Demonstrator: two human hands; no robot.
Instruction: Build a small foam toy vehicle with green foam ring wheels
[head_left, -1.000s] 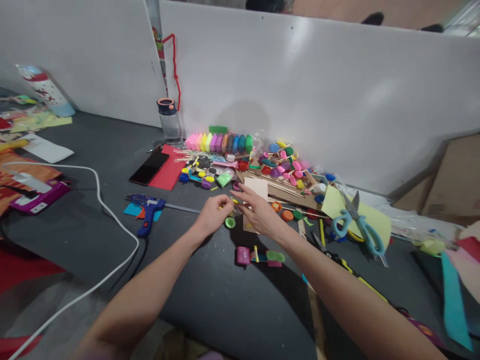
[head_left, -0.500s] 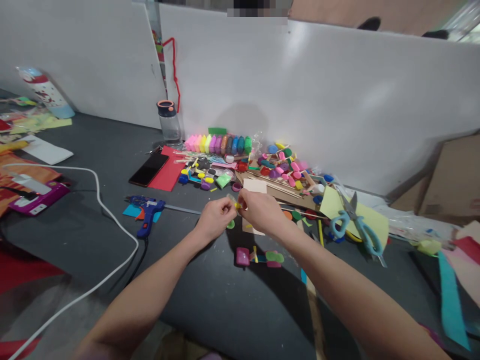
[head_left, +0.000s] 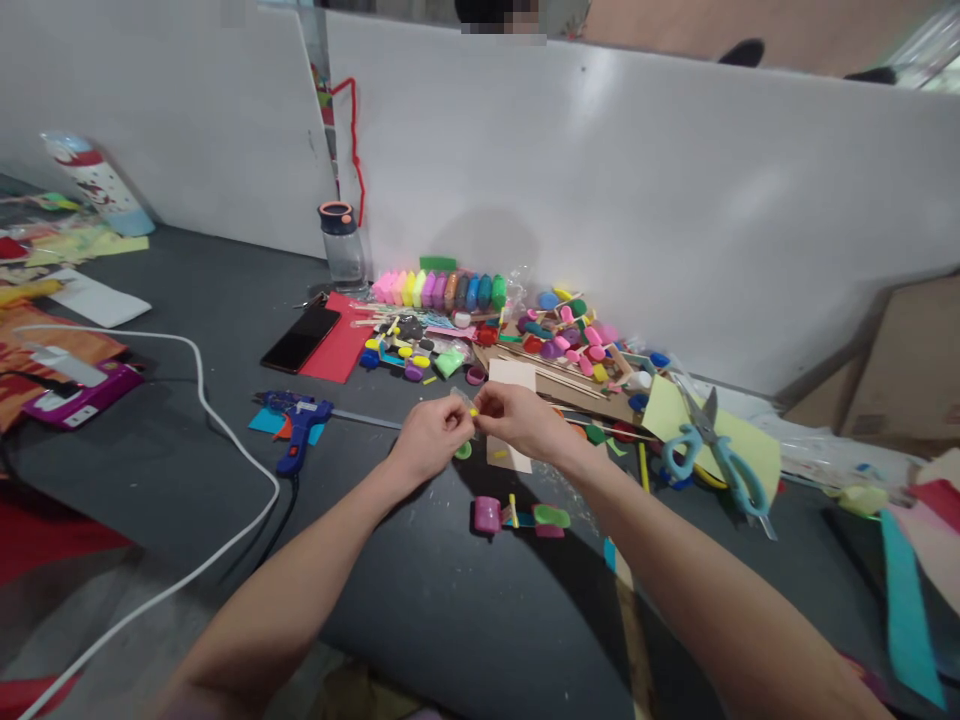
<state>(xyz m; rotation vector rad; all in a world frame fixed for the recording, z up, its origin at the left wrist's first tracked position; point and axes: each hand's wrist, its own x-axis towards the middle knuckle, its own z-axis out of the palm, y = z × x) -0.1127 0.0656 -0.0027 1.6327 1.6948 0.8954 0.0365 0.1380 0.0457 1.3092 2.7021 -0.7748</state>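
My left hand is closed in a pinch, its fingertips beside a small yellow piece; what it grips is hidden. Close against it, my right hand pinches at that yellow piece with thumb and finger. A bit of clear plastic shows just behind the fingertips. Below them lies a small green round piece. A pale card is partly under my right hand. Nearer to me sits a little assembled model with a pink block, a yellow stick and a green oval top.
A blue glue gun lies left of my hands, its cord near a white cable. Behind are a phone, a water bottle and a row of coloured clay. Scissors rest on yellow paper at right.
My right hand's fingers have shifted slightly and opened a small gap from the left fingertips, the yellow piece between them. The whole view has moved a little.
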